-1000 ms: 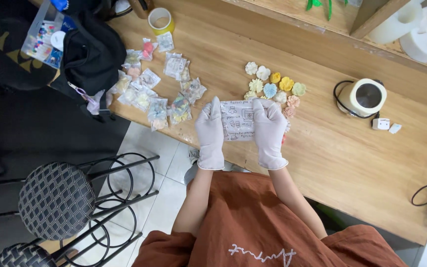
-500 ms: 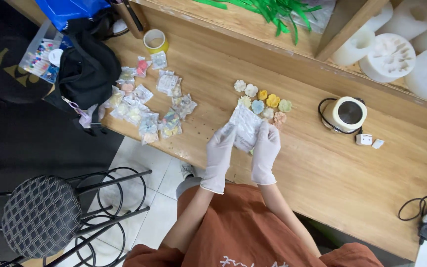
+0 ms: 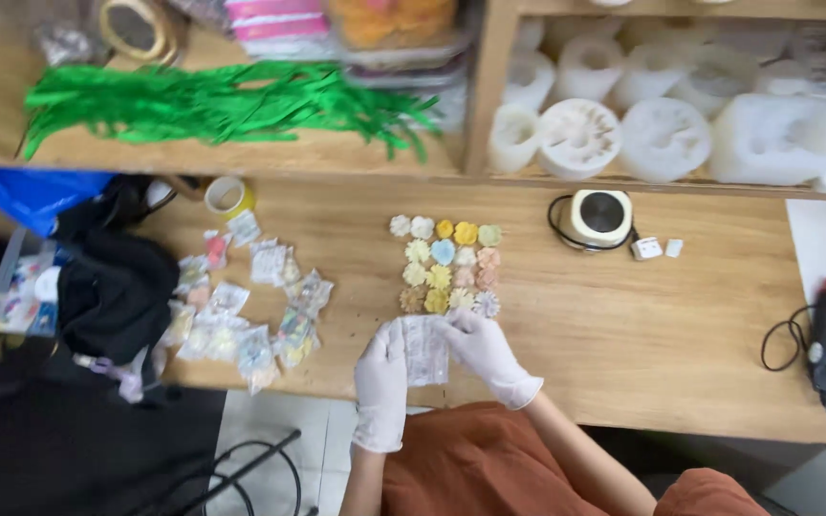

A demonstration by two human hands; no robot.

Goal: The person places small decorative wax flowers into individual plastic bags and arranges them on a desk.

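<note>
A small clear plastic bag [image 3: 425,350] is held just above the near edge of the wooden table [image 3: 642,334], pinched between two gloved hands. The left hand [image 3: 381,377] is closed on the bag's left side, fingers curled around its edge, while the right hand [image 3: 486,352] is clamped on the upper right corner. The bag looks thin and feather-light, soft and crinkly, probably slippery against the gloves, so it is best taken by the edges or corners, much as it is gripped here; whether anything is inside cannot be told. Just beyond the bag, a tidy grid of small pastel flowers [image 3: 446,265] is laid out on the table, the nearest ones almost touching the right fingertips; they look small and delicate, likely easy to chip or dent if squeezed. To the left, a loose scatter of filled little packets [image 3: 246,306] is spread out, and past those a black bag [image 3: 112,291] is slumped at the table's end. A roll of tape [image 3: 227,196] is seen near the back, and to the right a small white pot [image 3: 599,218] with a dark cord is parked. On the shelf above, green paper shreds [image 3: 222,100] and white moulds [image 3: 662,134] are stacked.
</note>
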